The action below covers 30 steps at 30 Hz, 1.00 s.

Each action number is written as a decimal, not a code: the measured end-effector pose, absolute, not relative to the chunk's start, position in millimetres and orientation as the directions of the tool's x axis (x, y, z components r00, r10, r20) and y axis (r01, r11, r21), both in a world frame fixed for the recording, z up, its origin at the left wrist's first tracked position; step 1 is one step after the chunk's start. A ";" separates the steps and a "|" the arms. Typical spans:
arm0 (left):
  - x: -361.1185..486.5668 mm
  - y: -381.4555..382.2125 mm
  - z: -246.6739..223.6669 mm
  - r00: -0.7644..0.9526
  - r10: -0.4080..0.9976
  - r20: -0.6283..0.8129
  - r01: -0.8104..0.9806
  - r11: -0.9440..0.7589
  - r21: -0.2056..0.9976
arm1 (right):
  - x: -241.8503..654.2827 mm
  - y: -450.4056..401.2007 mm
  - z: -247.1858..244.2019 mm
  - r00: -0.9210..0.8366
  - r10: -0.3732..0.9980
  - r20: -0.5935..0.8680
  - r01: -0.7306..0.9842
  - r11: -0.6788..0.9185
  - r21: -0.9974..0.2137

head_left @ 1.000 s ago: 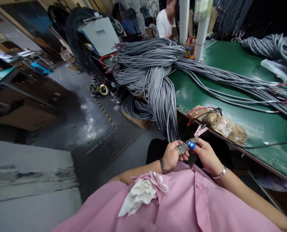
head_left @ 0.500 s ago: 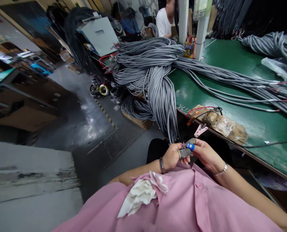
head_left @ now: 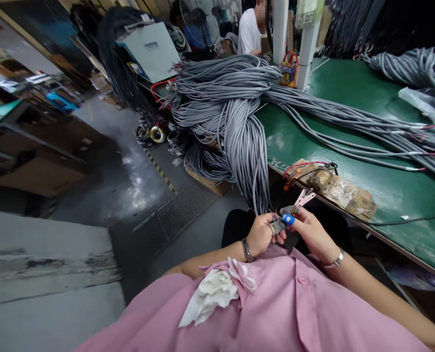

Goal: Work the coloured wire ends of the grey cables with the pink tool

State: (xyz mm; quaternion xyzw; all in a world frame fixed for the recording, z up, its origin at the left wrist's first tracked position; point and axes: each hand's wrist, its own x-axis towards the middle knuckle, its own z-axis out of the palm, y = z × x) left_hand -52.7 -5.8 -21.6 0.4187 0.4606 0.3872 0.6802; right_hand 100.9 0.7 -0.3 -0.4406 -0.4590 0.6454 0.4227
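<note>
My left hand (head_left: 260, 235) is closed on the end of a grey cable, where thin reddish wires (head_left: 275, 215) stick up between the fingers. My right hand (head_left: 310, 231) is pinched close against it, with a blue wrap on the thumb and grey covers on other fingers; whatever its fingertips grip is too small to make out. Above the hands, a thick bundle of grey cables (head_left: 245, 142) hangs over the table edge. A pink clip (head_left: 304, 198) sits at the edge just above my right hand.
On the green table (head_left: 353, 93) lie more grey cables and a taped wooden block (head_left: 342, 192) with wires. A white post (head_left: 307, 54) rises at the back, near a person in a white shirt (head_left: 249, 32). A pale box (head_left: 149, 51) stands at the back left.
The fingers of my right hand have shifted slightly at the wire ends, and its raised finger has lowered. Both hands remain together in nearly the same place.
</note>
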 end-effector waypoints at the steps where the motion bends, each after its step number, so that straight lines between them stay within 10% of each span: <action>1: -52.8 -5.8 -21.1 0.281 0.907 -0.312 -0.128 0.358 0.925 | 100.2 1.6 0.4 -0.261 0.950 -0.172 -0.133 -0.212 -0.968; 12: -52.7 -5.9 -13.4 0.306 0.902 -0.304 -0.063 0.338 0.939 | 101.0 -0.3 -8.2 -0.185 0.950 -0.253 -0.215 -0.290 -0.933; 19: -55.0 -8.3 -23.9 0.383 0.880 -0.279 -0.199 0.374 0.906 | 94.1 -5.9 -7.4 -0.473 0.839 -0.269 -0.485 -0.503 -0.716; 30: -59.2 -4.1 -18.8 0.423 0.817 -0.391 -0.054 0.454 0.889 | 108.3 16.8 -24.0 -0.528 0.793 -0.304 -0.372 -0.537 -0.757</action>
